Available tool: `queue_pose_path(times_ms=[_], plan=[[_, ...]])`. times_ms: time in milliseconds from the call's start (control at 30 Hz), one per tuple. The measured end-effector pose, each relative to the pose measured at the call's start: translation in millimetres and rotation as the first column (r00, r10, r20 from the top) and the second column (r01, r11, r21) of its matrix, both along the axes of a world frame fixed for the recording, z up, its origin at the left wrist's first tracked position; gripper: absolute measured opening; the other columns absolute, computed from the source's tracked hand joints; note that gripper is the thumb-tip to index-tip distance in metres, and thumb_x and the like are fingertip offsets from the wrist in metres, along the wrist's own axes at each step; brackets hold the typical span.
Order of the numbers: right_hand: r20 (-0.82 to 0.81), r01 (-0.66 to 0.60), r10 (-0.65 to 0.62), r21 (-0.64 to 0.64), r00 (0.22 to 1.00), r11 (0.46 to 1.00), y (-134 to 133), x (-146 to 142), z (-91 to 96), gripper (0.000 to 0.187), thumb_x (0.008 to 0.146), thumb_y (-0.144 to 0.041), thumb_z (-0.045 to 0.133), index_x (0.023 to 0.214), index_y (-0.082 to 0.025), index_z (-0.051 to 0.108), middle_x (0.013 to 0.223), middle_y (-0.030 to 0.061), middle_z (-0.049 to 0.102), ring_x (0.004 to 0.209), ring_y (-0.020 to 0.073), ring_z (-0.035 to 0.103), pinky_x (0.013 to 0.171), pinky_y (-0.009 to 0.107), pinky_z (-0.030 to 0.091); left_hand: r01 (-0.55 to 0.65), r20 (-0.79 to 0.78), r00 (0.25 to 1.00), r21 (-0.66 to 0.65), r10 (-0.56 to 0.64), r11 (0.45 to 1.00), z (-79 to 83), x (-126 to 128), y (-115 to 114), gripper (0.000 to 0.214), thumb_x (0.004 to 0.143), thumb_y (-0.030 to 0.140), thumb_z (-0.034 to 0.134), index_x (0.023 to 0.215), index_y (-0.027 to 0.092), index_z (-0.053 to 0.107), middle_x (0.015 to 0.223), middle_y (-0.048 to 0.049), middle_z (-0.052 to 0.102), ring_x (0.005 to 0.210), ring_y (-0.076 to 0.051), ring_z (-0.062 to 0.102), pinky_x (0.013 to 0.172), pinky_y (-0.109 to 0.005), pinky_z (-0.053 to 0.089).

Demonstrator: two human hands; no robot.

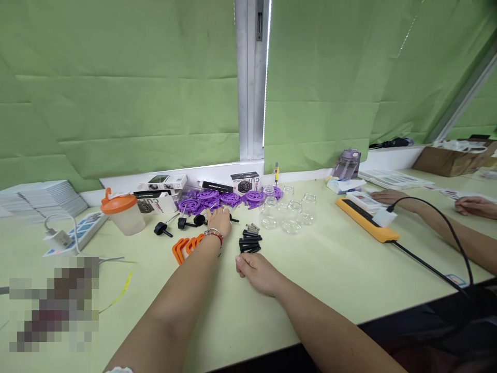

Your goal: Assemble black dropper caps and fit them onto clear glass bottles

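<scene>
My left hand, with bracelets at its wrist, reaches over the row of black knobbed parts with thin metal rods. Its fingers bend down there, and a short black end shows at its right side; what lies beneath the fingers is hidden. My right hand is closed above the table, just in front of a small pile of black plastic pieces. Whether it holds anything is hidden. Metal springs lie behind that pile. Orange angled pieces are left of my left wrist.
Purple plastic parts and a cup holder box stand along the wall. Several clear glass jars are right of centre. An orange-lidded cup stands left; a yellow power strip and another person's arm are right.
</scene>
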State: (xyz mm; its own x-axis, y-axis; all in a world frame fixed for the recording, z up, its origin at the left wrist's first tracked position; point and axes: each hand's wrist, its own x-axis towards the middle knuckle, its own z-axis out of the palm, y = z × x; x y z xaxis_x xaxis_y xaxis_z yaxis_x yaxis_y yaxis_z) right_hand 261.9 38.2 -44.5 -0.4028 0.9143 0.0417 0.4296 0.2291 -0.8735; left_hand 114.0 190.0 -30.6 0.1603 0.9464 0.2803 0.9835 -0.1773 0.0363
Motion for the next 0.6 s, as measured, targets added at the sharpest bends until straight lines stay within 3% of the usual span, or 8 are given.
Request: queue_pose_path(times_ms=[167,300,400,500,567,600], plan=[[0.013,-0.01,0.01,0.018,1.0,1.0,-1,0,2.1,0.047,0.095,-0.053,0.031,0.074,-0.019,0.054,0.07,0.0032,0.059,0.063,0.0143,0.051,0.06,0.026,0.036,0.03,0.037,0.999,-0.019,-0.03,0.999,-2.9,4,0,0.032,0.074,0.012,0.053,0.105,0.014,0.06,0.098,-0.0169,0.069,0.109,-0.033,0.055,0.111,-0.055,0.01],[0.008,-0.011,0.011,0.005,1.0,1.0,-1,1,1.2,0.047,0.095,-0.054,0.031,0.075,-0.019,0.055,0.071,0.003,0.06,0.064,0.0145,0.051,0.06,0.026,0.036,0.039,0.117,0.992,0.028,-0.042,0.999,7.8,4,-7,0.03,0.074,0.009,0.052,0.103,0.014,0.058,0.102,-0.0169,0.067,0.111,-0.033,0.055,0.111,-0.055,0.011],[0.008,-0.009,0.009,-0.004,1.0,1.0,-1,1,0.0,0.047,0.095,-0.054,0.031,0.075,-0.019,0.055,0.072,0.0031,0.06,0.064,0.0146,0.052,0.061,0.026,0.037,0.025,0.222,0.974,0.071,-0.041,0.997,25.5,-8,-17,0.032,0.076,0.009,0.05,0.107,0.015,0.054,0.105,-0.0155,0.064,0.11,-0.031,0.056,0.106,-0.05,0.027],[0.004,-0.009,0.009,0.0,1.0,1.0,-1,3,-1.9,0.047,0.095,-0.054,0.03,0.075,-0.019,0.056,0.073,0.0028,0.06,0.065,0.0143,0.052,0.061,0.026,0.037,-0.046,0.363,0.932,0.094,0.009,0.995,43.8,-35,-29,0.039,0.081,0.012,0.048,0.119,0.016,0.045,0.109,-0.0151,0.061,0.096,-0.029,0.063,0.085,-0.042,0.047],[0.011,-0.006,0.006,0.002,1.0,1.0,0,3,-3.9,0.046,0.095,-0.052,0.031,0.075,-0.019,0.055,0.073,0.0021,0.06,0.065,0.0135,0.051,0.061,0.026,0.037,-0.105,0.492,0.869,0.096,0.045,0.99,51.5,-59,-39,0.044,0.081,0.01,0.048,0.124,0.017,0.04,0.101,-0.0121,0.061,0.084,-0.025,0.065,0.074,-0.038,0.051],[0.021,-0.005,0.005,0.01,1.0,1.0,1,2,-5.1,0.045,0.095,-0.051,0.032,0.074,-0.018,0.054,0.072,0.0015,0.059,0.064,0.0129,0.05,0.061,0.025,0.036,-0.123,0.731,0.682,0.078,0.027,0.989,53.3,-71,-45,0.046,0.078,0.006,0.053,0.121,0.019,0.043,0.099,-0.0104,0.061,0.081,-0.024,0.066,0.072,-0.036,0.052]])
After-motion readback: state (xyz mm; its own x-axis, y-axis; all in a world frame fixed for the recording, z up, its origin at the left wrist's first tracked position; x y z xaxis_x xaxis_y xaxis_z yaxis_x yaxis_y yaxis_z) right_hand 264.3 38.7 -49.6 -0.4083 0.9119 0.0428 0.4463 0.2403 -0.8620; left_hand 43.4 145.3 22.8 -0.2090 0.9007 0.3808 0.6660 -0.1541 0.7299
